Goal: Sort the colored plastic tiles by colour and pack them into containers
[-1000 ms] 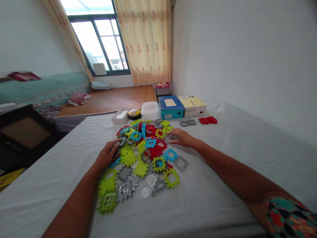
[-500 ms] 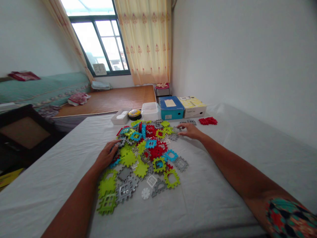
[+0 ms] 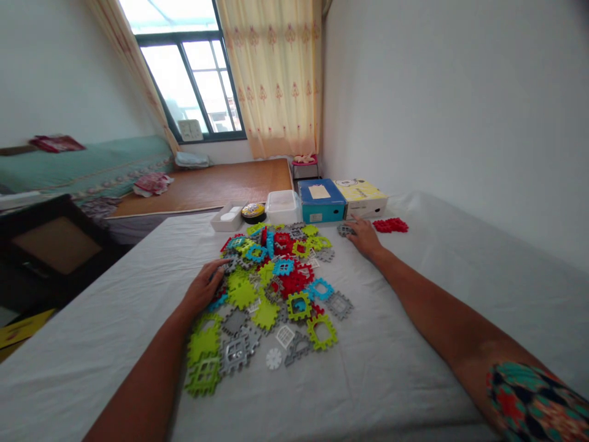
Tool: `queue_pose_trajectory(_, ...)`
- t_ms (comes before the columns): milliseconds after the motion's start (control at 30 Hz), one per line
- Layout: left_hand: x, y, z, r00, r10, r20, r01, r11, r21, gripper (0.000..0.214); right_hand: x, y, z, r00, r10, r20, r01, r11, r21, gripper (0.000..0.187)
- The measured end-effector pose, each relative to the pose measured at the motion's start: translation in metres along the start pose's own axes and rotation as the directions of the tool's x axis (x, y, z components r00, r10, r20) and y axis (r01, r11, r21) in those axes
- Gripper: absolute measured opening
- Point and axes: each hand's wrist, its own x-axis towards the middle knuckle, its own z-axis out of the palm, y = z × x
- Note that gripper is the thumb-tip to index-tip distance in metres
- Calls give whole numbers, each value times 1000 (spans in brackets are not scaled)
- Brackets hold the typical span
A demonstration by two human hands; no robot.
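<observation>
A heap of interlocking plastic building tiles (image 3: 242, 291) in lime green, red, blue, grey and white lies spread on the white-covered surface. My left hand (image 3: 205, 285) rests on the heap's left edge, its fingers stretched over grey tiles and the thumb apart. Beyond the heap's far right side, my right hand (image 3: 364, 236) reaches down to several grey tiles (image 3: 344, 230). Its fingers are spread and touch these tiles, covering part of them. Just right of it sits a group of red tiles (image 3: 391, 225). Near the heap's front lies a white round piece (image 3: 273, 358).
Along the back stand a small white box (image 3: 223, 222), a round yellow-and-black tin (image 3: 253, 213), a clear plastic container (image 3: 283, 207), a blue box (image 3: 323, 201) and a yellow-and-white box (image 3: 361, 197). A wall runs along the right. At left is a dark cabinet (image 3: 59, 245).
My right hand has moved right, from the heap's right edge to the grey tiles beside the red ones. My left hand stays on the heap. The view has shifted slightly.
</observation>
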Motion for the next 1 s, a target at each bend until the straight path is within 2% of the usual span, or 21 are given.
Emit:
queue_pose_trajectory(67,0,-1,0,1000,3,1,-3,1000,1,59,-3,-15,-3,998,-57,6,56,997,53,36)
queue_pose_trajectory(133,0,-2,1,1000,2,1,-2,1000,3,59,-8,-38,-7,982,-159,105,138,973,186,30)
queue_pose_trajectory(167,0,-2,1,1000,-1,-2,1,1000,4,59,-11,-51,-8,956,-233,177,179,945,276,27)
queue_pose_trajectory(233,0,-3,2,1000,-6,-6,6,1000,5,59,-19,-77,-9,870,-395,295,248,867,432,23)
queue_pose_trajectory(300,0,-2,2,1000,-9,-8,9,1000,2,58,-25,-95,-8,800,-494,341,308,825,474,22)
queue_pose_trajectory(333,0,-2,2,1000,-10,-7,10,1000,-1,58,-27,-99,-8,799,-493,343,327,836,440,21)
queue_pose_trajectory(400,-1,0,1,1000,-9,-2,9,1000,-8,58,-29,-96,-5,854,-406,326,315,901,297,20)
queue_pose_trajectory(467,-1,1,0,1000,-7,1,7,1000,-14,57,-29,-84,-1,913,-291,286,256,954,153,22)
queue_pose_trajectory(533,-1,2,0,1000,-4,3,4,1000,-18,55,-28,-70,3,938,-234,254,218,972,88,29)
queue_pose_trajectory(633,-1,3,-1,1000,-6,3,6,1000,-18,53,-28,-59,6,942,-223,253,201,974,108,35)
queue_pose_trajectory(867,-1,1,-1,1000,4,13,-4,1000,-9,53,-28,-69,2,924,-218,315,195,975,103,31)
queue_pose_trajectory(1000,0,-1,-1,1000,13,7,-13,1000,8,53,-24,-63,-1,918,-122,378,74,987,141,27)
